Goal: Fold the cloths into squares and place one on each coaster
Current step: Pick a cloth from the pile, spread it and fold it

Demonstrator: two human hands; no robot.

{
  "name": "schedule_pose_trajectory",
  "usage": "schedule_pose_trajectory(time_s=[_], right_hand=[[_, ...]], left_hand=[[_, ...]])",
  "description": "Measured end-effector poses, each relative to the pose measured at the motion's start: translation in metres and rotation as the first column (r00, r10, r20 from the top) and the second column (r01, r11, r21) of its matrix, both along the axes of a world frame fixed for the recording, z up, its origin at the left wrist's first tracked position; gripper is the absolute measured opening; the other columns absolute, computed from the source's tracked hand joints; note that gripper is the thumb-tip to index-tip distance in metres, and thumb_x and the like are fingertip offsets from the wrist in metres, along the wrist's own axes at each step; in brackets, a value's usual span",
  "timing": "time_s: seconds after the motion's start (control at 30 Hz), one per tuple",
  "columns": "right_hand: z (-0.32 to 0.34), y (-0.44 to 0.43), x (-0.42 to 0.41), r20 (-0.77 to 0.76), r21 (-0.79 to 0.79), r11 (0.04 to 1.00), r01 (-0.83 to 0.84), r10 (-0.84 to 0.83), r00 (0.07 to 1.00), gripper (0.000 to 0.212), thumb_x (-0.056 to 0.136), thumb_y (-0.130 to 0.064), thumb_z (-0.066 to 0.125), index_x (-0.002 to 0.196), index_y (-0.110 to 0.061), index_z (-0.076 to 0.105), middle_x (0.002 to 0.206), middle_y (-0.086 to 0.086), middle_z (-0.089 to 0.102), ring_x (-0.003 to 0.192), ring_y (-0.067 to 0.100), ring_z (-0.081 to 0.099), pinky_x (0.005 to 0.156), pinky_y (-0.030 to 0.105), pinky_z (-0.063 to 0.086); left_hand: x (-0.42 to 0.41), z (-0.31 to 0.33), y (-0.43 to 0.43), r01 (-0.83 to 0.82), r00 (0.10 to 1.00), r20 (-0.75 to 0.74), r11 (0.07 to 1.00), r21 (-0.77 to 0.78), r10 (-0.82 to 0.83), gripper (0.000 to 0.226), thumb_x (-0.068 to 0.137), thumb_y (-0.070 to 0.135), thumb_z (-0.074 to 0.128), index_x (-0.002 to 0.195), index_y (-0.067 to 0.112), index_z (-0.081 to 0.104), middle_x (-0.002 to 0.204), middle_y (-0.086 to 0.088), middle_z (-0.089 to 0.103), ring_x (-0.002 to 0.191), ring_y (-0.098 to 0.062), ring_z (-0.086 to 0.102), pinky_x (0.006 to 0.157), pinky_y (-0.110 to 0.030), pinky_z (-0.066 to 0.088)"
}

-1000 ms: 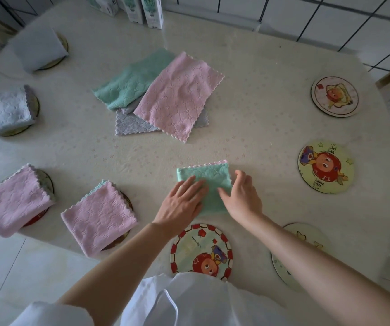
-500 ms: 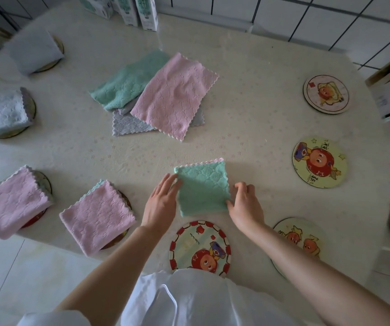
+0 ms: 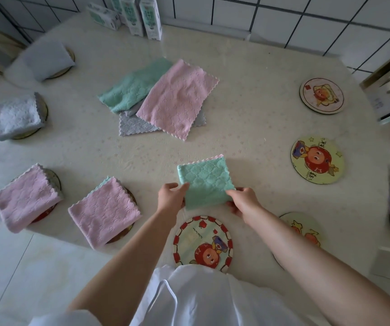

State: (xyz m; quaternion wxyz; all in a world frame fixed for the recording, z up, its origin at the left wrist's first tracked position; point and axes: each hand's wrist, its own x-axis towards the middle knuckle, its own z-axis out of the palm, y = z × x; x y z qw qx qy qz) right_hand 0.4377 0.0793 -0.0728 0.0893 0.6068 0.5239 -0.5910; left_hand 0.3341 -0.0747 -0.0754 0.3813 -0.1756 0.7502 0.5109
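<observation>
The green cloth point(image 3: 204, 182), pinched at both near corners by left hand point(image 3: 170, 200) and right hand point(image 3: 244, 202) fingers point(image 3: 232, 191), should be laid centred on the red-rimmed coaster point(image 3: 202, 242).

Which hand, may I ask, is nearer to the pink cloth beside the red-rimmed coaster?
Left. The left hand is right of the pink cloth, gripping the green cloth; the right hand grips its other corner, farther right.
</observation>
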Motion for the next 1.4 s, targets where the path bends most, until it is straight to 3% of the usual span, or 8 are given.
schedule_pose_trajectory(time_s=[0.07, 0.4, 0.57, 0.7, 0.83, 1.17, 1.27, 1.4], right_hand=[[0.004, 0.0, 0.003, 0.002, -0.027, 1.0, 0.012, -0.012, 1.0, 0.016, 0.081, -0.017, 0.063, 0.09, -0.005, 0.059, 0.073, 0.009, 0.056, 0.065, 0.024, 0.051, 0.055, 0.03, 0.041], [0.016, -0.022, 0.062, -0.069, -0.044, 0.997, -0.064, 0.06, 0.996, 0.016, 0.087, -0.01, 0.057, 0.103, -0.013, 0.058, 0.097, 0.005, 0.065, 0.078, 0.019, 0.064, 0.064, 0.03, 0.052], [0.004, -0.046, 0.095, -0.058, -0.014, 0.984, -0.177, 0.176, 0.983, 0.014, 0.084, -0.011, 0.059, 0.097, -0.016, 0.063, 0.096, 0.007, 0.069, 0.088, 0.025, 0.067, 0.084, 0.042, 0.055], [0.002, -0.061, 0.113, -0.072, 0.017, 0.97, -0.244, 0.244, 0.967, 0.013, 0.085, -0.009, 0.058, 0.095, -0.017, 0.063, 0.095, 0.007, 0.069, 0.077, 0.021, 0.063, 0.069, 0.034, 0.053], [-0.002, -0.068, 0.124, -0.029, 0.075, 0.944, -0.321, 0.324, 0.946, 0.017, 0.082, -0.013, 0.06, 0.097, -0.019, 0.063, 0.093, 0.001, 0.068, 0.08, 0.023, 0.066, 0.076, 0.039, 0.055], [-0.003, -0.064, 0.122, 0.037, 0.106, 0.913, -0.393, 0.392, 0.919, 0.02, 0.08, -0.018, 0.062, 0.1, -0.017, 0.062, 0.091, 0.002, 0.067, 0.079, 0.021, 0.067, 0.069, 0.036, 0.057], [-0.005, -0.062, 0.12, 0.076, 0.115, 0.894, -0.433, 0.427, 0.901, 0.018, 0.079, -0.02, 0.063, 0.097, -0.017, 0.061, 0.09, 0.002, 0.067, 0.081, 0.022, 0.067, 0.074, 0.041, 0.059], [-0.007, -0.057, 0.117, 0.155, 0.159, 0.844, -0.511, 0.49, 0.858, 0.022, 0.075, -0.027, 0.068, 0.093, -0.017, 0.06, 0.088, 0.001, 0.065, 0.081, 0.02, 0.064, 0.075, 0.038, 0.057]], left_hand=[[0.003, 0.005, 0.002, 0.046, 0.999, 0.021, 0.999, 0.023, -0.047, 0.019, 0.086, 0.024, 0.068, 0.094, 0.007, 0.066, 0.09, -0.011, 0.068, 0.06, -0.014, 0.052, 0.053, -0.023, 0.046], [0.05, 0.009, -0.039, 0.186, 0.982, -0.002, 0.982, -0.023, -0.186, 0.013, 0.085, 0.015, 0.068, 0.094, 0.006, 0.064, 0.076, -0.009, 0.066, 0.053, -0.011, 0.056, 0.052, -0.024, 0.046], [0.086, 0.003, -0.073, 0.18, 0.983, 0.021, 0.983, -0.036, -0.18, 0.011, 0.085, 0.012, 0.068, 0.092, 0.005, 0.065, 0.081, -0.009, 0.068, 0.059, -0.015, 0.06, 0.065, -0.033, 0.053], [0.108, -0.003, -0.092, 0.133, 0.991, 0.024, 0.988, -0.077, -0.131, 0.008, 0.084, 0.009, 0.069, 0.086, 0.003, 0.064, 0.072, -0.01, 0.065, 0.055, -0.016, 0.057, 0.061, -0.031, 0.051], [0.121, -0.006, -0.102, 0.171, 0.985, 0.043, 0.977, -0.126, -0.166, 0.008, 0.084, 0.009, 0.068, 0.088, 0.003, 0.064, 0.072, -0.01, 0.069, 0.05, -0.012, 0.062, 0.048, -0.022, 0.046], [0.083, -0.009, -0.098, 0.127, 0.988, -0.064, 0.976, -0.177, -0.14, 0.02, 0.085, 0.016, 0.069, 0.102, 0.007, 0.061, 0.091, -0.013, 0.067, 0.06, -0.019, 0.06, 0.052, -0.027, 0.051], [0.075, -0.012, -0.098, 0.188, 0.976, -0.07, 0.961, -0.203, -0.206, 0.018, 0.084, 0.013, 0.069, 0.098, 0.006, 0.061, 0.084, -0.013, 0.066, 0.057, -0.02, 0.058, 0.049, -0.027, 0.049], [0.071, -0.016, -0.101, 0.266, 0.954, -0.06, 0.922, -0.281, -0.294, 0.015, 0.081, 0.016, 0.072, 0.09, 0.009, 0.062, 0.07, -0.008, 0.068, 0.057, -0.02, 0.063, 0.065, -0.036, 0.055]])
